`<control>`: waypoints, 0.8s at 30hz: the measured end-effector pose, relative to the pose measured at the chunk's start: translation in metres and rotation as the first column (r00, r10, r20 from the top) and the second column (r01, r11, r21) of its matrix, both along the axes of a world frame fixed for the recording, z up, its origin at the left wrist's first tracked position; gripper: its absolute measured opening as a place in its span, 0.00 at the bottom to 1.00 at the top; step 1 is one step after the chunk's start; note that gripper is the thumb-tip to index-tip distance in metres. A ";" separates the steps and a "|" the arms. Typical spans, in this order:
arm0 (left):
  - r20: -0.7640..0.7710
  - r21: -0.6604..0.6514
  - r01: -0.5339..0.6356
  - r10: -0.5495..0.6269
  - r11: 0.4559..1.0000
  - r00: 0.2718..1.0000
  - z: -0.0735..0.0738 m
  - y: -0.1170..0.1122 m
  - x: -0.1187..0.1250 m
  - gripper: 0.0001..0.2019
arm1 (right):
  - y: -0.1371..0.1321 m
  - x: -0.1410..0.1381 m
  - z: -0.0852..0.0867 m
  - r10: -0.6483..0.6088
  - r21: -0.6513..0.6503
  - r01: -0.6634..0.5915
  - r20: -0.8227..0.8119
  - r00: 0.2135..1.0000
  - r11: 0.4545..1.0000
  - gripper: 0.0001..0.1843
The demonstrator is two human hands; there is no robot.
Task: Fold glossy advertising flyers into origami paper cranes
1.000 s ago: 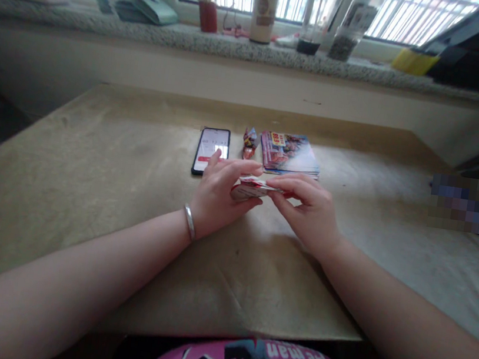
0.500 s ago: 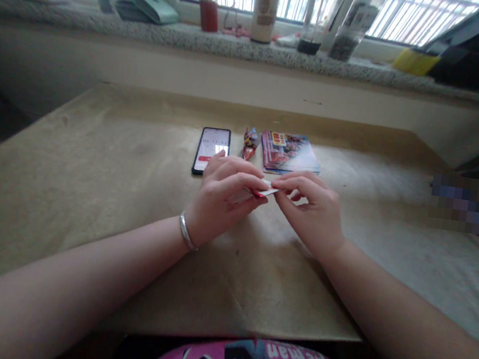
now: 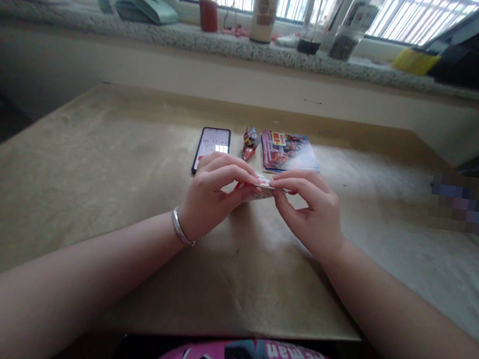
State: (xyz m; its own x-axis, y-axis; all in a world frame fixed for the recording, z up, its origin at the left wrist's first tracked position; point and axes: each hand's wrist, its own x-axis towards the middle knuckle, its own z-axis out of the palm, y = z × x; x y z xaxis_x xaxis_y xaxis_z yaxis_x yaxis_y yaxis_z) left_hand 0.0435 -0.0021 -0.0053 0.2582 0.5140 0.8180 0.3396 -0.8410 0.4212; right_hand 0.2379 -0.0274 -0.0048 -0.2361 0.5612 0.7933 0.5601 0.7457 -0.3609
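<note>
Both of my hands meet at the middle of the brown table (image 3: 87, 182), pinching a small folded red-and-white paper (image 3: 261, 188) between them. My left hand (image 3: 214, 197), with a silver bangle on the wrist, has its fingers curled over the paper's left end. My right hand (image 3: 309, 210) pinches the right end with thumb and fingers. Just beyond them lie a phone (image 3: 211, 147) with a lit screen, a small folded colourful paper piece (image 3: 250, 142) and a stack of printed colourful sheets (image 3: 288, 152).
A stone windowsill (image 3: 223, 43) runs along the back with a red cup (image 3: 208, 15), a tall white bottle (image 3: 265, 5), jars and a green pouch (image 3: 152, 7). Dark objects stand at the far right. A blurred patch lies on the table's right side.
My hands have kept working the folded paper, shifting slightly and turning it; it now lies flatter between the fingertips. The things on the table have not moved.
</note>
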 end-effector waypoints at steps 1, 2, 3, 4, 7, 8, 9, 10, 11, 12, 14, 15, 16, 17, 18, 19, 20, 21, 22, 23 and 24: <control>0.003 -0.003 0.008 -0.008 1.000 1.000 0.000 0.000 0.000 0.05 | 0.000 0.000 0.000 0.001 0.002 -0.001 0.001 1.000 1.000 0.08; 0.006 -0.004 0.018 -0.018 1.000 1.000 0.000 0.000 0.000 0.05 | 0.000 0.000 0.000 0.000 0.004 0.000 0.002 1.000 1.000 0.08; 0.010 -0.003 0.030 -0.030 1.000 1.000 0.000 0.000 0.000 0.05 | 0.000 0.000 0.001 -0.002 0.007 0.002 0.005 1.000 1.000 0.07; 0.014 0.001 0.042 -0.042 0.999 0.999 -0.001 0.000 0.000 0.05 | 0.000 0.000 0.001 -0.003 0.008 0.003 0.008 1.000 1.000 0.07; 0.023 0.012 0.065 -0.065 0.998 0.998 -0.002 0.001 0.000 0.05 | 0.000 -0.001 0.000 -0.010 -0.001 0.010 0.022 1.000 1.000 0.07; 0.024 0.013 0.068 -0.068 0.998 0.997 -0.002 0.002 0.000 0.05 | 0.001 0.000 0.000 -0.010 -0.004 0.011 0.028 1.000 1.000 0.07; 0.022 0.014 0.070 -0.071 0.997 0.997 -0.002 0.002 -0.001 0.05 | 0.001 0.000 0.000 -0.011 -0.003 0.011 0.034 0.999 1.000 0.07; 0.018 0.016 0.073 -0.073 0.997 0.997 -0.002 0.003 -0.001 0.04 | 0.001 0.001 0.000 -0.014 0.003 0.014 0.041 0.999 1.000 0.07; 0.013 0.021 0.074 -0.075 0.997 0.997 -0.002 0.003 -0.002 0.04 | 0.002 0.001 0.000 -0.017 0.015 0.016 0.047 0.999 1.000 0.07; 0.008 0.028 0.074 -0.074 0.997 0.997 -0.002 0.004 -0.002 0.04 | 0.002 0.002 0.001 -0.022 0.032 0.021 0.052 0.998 0.999 0.07; 0.002 0.042 0.071 -0.071 0.997 0.997 -0.001 0.005 -0.004 0.03 | 0.001 0.005 0.003 -0.039 0.074 0.035 0.055 0.998 0.997 0.07; 0.006 0.047 0.067 -0.068 0.997 0.998 -0.001 0.006 -0.005 0.03 | 0.001 0.006 0.005 -0.051 0.093 0.046 0.049 0.997 0.995 0.07; 0.015 0.048 0.063 -0.064 0.997 0.998 0.000 0.006 -0.006 0.03 | 0.001 0.008 0.006 -0.063 0.108 0.058 0.040 0.997 0.992 0.07; 0.028 0.041 0.061 -0.062 0.997 0.998 0.000 0.006 -0.006 0.02 | 0.001 0.009 0.008 -0.075 0.116 0.071 0.029 0.997 0.991 0.07; 0.050 0.027 0.064 -0.066 0.998 0.997 0.000 0.007 -0.007 0.02 | 0.001 0.011 0.009 -0.085 0.115 0.083 0.016 0.996 0.990 0.06; 0.074 0.007 0.074 -0.074 0.997 0.995 0.001 0.007 -0.008 0.01 | 0.001 0.011 0.010 -0.089 0.106 0.088 0.005 0.996 0.991 0.05; 0.098 -0.015 0.088 -0.086 0.996 0.991 0.001 0.007 -0.008 0.01 | 0.001 0.012 0.011 -0.084 0.090 0.084 -0.003 0.996 0.992 0.05; 0.118 -0.034 0.105 -0.100 0.994 0.988 0.001 0.007 -0.008 0.01 | 0.002 0.012 0.011 -0.067 0.071 0.067 -0.004 0.998 0.995 0.06; 0.132 -0.046 0.123 -0.116 0.991 0.984 0.001 0.006 -0.007 0.01 | 0.002 0.012 0.011 -0.039 0.052 0.039 0.004 0.999 0.998 0.08; 0.141 -0.052 0.140 -0.131 0.989 0.981 0.001 0.005 -0.007 0.01 | 0.003 0.011 0.011 -0.007 0.036 0.006 0.016 1.000 0.999 0.09; 0.142 -0.053 0.150 -0.141 0.987 0.980 0.001 0.005 -0.006 0.01 | 0.003 0.010 0.011 0.026 0.025 -0.026 0.029 0.999 0.999 0.10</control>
State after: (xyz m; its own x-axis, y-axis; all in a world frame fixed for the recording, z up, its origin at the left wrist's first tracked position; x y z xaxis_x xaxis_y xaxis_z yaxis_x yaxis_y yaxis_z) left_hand 0.0373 0.0025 -0.0046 0.2214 0.5309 0.8180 0.1509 -0.8474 0.5091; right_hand 0.2479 -0.0244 0.0060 -0.2728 0.5348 0.7997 0.5502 0.7686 -0.3263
